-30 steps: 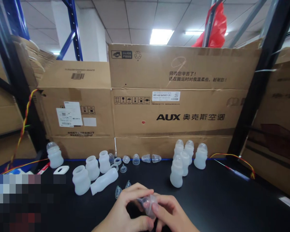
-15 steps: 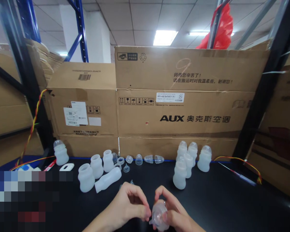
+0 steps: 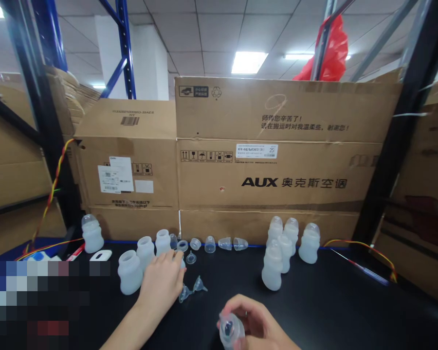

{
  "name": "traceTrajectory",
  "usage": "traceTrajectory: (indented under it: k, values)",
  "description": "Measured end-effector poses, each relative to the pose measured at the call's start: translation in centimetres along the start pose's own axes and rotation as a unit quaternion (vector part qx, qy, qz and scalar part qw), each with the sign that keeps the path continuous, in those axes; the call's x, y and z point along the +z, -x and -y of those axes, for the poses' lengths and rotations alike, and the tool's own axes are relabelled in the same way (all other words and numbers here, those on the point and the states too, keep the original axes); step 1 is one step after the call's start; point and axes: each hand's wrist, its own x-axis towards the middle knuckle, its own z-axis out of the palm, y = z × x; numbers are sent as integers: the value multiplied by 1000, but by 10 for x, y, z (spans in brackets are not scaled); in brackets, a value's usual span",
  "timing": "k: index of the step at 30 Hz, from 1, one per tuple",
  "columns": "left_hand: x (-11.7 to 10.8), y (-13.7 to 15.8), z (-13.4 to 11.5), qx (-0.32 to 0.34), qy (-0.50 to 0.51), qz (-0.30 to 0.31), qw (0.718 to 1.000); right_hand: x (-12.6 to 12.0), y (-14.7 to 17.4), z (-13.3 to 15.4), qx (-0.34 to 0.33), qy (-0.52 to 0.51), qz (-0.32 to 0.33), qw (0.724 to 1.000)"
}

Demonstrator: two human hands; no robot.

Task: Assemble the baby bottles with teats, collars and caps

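With the hands set apart, the right hand [image 3: 257,321] grips a clear bottle top [image 3: 231,331] at the bottom centre of the frame, while the left hand [image 3: 163,276], left of centre in the lower half, covers a mostly hidden white bottle [image 3: 183,263], its grip impossible to tell.

Matt bottles [image 3: 130,273], probably smooth plastic
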Motion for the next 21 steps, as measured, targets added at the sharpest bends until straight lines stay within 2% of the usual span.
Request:
traceTrajectory:
  k: [2,4,6,8,10,12,13,15,18,19,21]
  values:
    - [0,3,-4,15,-3,-31,999,1,-3,-1,-11,-15,3,1000]
    - [-1,6,-10,56,24,-110,992,1,-6,-3,-34,-18,-18,999]
    - [-2,10,-19,111,105,-207,966,0,-8,-3,-51,-13,-70,996]
    - [-2,14,-30,133,235,-263,926,-2,-9,0,-59,-9,-148,987]
    - [1,20,-43,83,381,-250,886,-2,-9,5,-64,-14,-217,974]
    - [5,26,-56,1,499,-207,841,-1,-8,10,-74,-31,-261,962]
    - [6,29,-61,-32,538,-184,822,0,-8,12,-79,-44,-274,958]
    - [9,34,-68,-63,579,-141,800,3,-7,15,-91,-74,-289,950]
    - [11,39,-71,-45,605,-96,789,8,-6,18,-113,-88,-277,950]
    - [12,39,-70,-30,601,-87,794,9,-6,19,-121,-84,-269,952]
    - [14,41,-68,9,558,-75,826,12,-7,19,-135,-68,-260,954]
